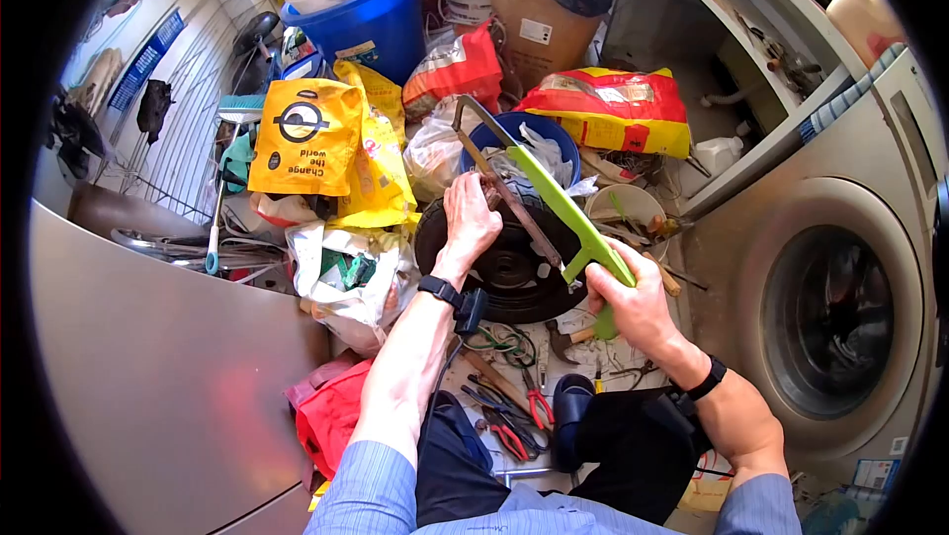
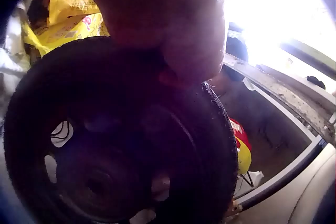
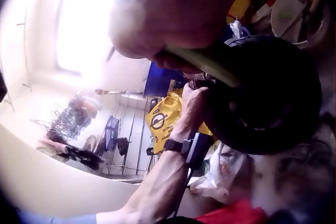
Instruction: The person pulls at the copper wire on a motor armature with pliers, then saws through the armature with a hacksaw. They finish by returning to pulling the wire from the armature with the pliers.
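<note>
My right hand point(image 1: 633, 298) grips the lime-green handle of a hacksaw point(image 1: 563, 201). Its brownish blade runs diagonally across a black wheel with a tyre point(image 1: 514, 278) in the head view. Over the tyre's upper edge, my left hand point(image 1: 473, 219) has its fingers curled beside the blade, pinching a small dark piece point(image 1: 491, 197) whose kind I cannot tell. The left wrist view shows that hand point(image 2: 173, 29) in shadow above the tyre point(image 2: 218, 129). In the right wrist view the green handle point(image 3: 202, 64) juts from under the right hand point(image 3: 168, 14), with the tyre behind.
Pliers point(image 1: 509, 436), a hammer point(image 1: 559, 342) and other tools lie on the floor by my feet. Behind the wheel stand a blue bucket point(image 1: 568, 134) and a white bucket point(image 1: 647, 204). Stuffed bags point(image 1: 346, 268) crowd the left; a washing machine point(image 1: 736, 268) borders the right.
</note>
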Available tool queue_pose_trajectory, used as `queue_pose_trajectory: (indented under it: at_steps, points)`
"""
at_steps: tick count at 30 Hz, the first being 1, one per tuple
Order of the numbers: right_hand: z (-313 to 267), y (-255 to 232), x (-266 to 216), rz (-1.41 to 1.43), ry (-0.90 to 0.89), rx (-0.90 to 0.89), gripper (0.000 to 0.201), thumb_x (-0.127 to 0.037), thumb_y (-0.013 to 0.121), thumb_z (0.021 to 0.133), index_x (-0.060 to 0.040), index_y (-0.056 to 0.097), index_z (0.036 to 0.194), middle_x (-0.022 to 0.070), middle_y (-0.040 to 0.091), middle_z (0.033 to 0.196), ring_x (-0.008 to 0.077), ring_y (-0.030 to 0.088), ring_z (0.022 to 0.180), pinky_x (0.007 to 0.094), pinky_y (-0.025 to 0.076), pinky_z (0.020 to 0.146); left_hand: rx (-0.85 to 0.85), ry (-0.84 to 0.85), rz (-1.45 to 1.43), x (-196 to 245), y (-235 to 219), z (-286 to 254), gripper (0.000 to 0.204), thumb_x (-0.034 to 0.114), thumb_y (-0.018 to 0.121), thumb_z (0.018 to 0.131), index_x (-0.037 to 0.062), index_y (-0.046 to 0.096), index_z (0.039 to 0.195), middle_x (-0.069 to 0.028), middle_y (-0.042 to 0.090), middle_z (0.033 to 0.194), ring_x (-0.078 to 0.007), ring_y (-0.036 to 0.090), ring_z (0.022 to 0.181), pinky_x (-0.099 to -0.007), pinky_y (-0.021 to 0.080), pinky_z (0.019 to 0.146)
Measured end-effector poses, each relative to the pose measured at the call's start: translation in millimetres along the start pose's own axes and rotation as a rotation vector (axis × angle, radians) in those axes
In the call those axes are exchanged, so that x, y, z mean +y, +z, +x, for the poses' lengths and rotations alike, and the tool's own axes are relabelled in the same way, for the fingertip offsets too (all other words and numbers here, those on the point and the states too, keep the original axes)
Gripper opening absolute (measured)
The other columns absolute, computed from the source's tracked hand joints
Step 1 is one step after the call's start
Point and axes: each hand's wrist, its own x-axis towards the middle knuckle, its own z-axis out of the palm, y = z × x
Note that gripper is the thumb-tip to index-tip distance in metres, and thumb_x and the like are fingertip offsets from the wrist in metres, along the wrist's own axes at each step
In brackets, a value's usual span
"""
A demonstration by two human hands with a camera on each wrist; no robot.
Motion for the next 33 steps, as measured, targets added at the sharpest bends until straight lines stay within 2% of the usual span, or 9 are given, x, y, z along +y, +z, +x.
queue_pose_trajectory:
  at_steps: [4,12,15,17,20,24,29,32,33]
  points:
    - [1,-3,-3,0.006,0.011,0.004,0.037,-0.011,0.067,0.101,0.0007,0.062,0.135,-0.0002,0.065,0.082,0.0062,0.058,0.065,0.0246,0.05,0.059,0.037,0.014,0.096,5,0,0,0.048,0.002,0.062,0.075,-0.0047,0.056,0.122,-0.0235,0.063,0.12,-0.041,0.058,0.121,-0.0518,0.043,0.107]
    - [-9,14,8,-0.021,0.016,0.056,0.045,-0.009,0.067,0.101,0.001,0.057,0.143,0.0005,0.065,0.083,0.0063,0.058,0.066,0.0238,0.05,0.059,0.067,-0.025,0.055,-6,17,3,0.048,0.004,0.061,0.077,-0.0034,0.061,0.124,-0.02,0.065,0.125,-0.0379,0.057,0.125,-0.0519,0.04,0.109]
    - [-14,21,16,-0.053,-0.027,0.07,0.045,-0.008,0.067,0.101,0.0012,0.057,0.144,0.0003,0.065,0.084,0.0059,0.057,0.066,0.0233,0.049,0.059,0.04,-0.087,0.034,-6,22,3,0.049,0.003,0.061,0.077,-0.0021,0.061,0.126,-0.0179,0.065,0.127,-0.0362,0.056,0.128,-0.0535,0.036,0.114]
    - [-18,23,18,-0.042,-0.028,0.08,0.045,-0.007,0.066,0.1,0.0014,0.057,0.143,0.0,0.065,0.083,0.0057,0.057,0.066,0.0228,0.049,0.058,0.114,-0.105,0.048,-7,29,1,0.05,0.003,0.061,0.076,-0.0006,0.061,0.127,-0.0153,0.065,0.13,-0.0344,0.055,0.131,-0.0558,0.033,0.117]
    - [-23,21,19,-0.04,-0.01,0.097,0.045,-0.007,0.065,0.1,0.0011,0.058,0.144,-0.0001,0.066,0.084,0.0058,0.058,0.066,0.0226,0.049,0.059,0.081,-0.146,-0.007,-8,27,2,0.051,0.002,0.061,0.076,0.0013,0.062,0.126,-0.0129,0.064,0.133,-0.0327,0.053,0.134,-0.0578,0.031,0.118]
    - [-46,10,24,-0.006,0.015,0.101,0.047,-0.006,0.064,0.1,0.0018,0.057,0.145,0.0002,0.066,0.085,0.0062,0.059,0.067,0.0228,0.049,0.061,0.037,-0.161,-0.046,-8,22,5,0.049,0.002,0.06,0.075,0.0053,0.066,0.123,-0.0112,0.065,0.132,-0.0321,0.052,0.135,-0.0603,0.033,0.116]
    - [-65,4,29,0.023,0.015,0.123,0.048,-0.005,0.063,0.098,0.0024,0.057,0.145,0.0001,0.065,0.081,0.0065,0.058,0.065,0.023,0.048,0.059,0.007,-0.188,-0.026,-3,16,6,0.05,0.001,0.059,0.076,0.0054,0.066,0.125,-0.0122,0.064,0.135,-0.0343,0.051,0.135,-0.0613,0.032,0.116]
    - [-28,12,17,-0.089,0.034,0.111,0.046,-0.005,0.064,0.097,0.001,0.06,0.143,-0.0005,0.065,0.079,0.0061,0.057,0.064,0.0229,0.048,0.059,-0.042,-0.197,-0.011,5,15,1,0.051,0.0,0.058,0.077,0.0041,0.065,0.128,-0.0133,0.063,0.139,-0.0355,0.05,0.137,-0.0622,0.031,0.117]
    - [-14,17,22,-0.049,0.0,0.129,0.044,-0.006,0.065,0.097,0.0,0.062,0.141,-0.001,0.064,0.078,0.0061,0.056,0.062,0.0232,0.047,0.058,-0.038,-0.197,0.008,8,12,5,0.051,0.0,0.057,0.078,0.0033,0.065,0.129,-0.0138,0.062,0.142,-0.0359,0.049,0.138,-0.0627,0.03,0.118]
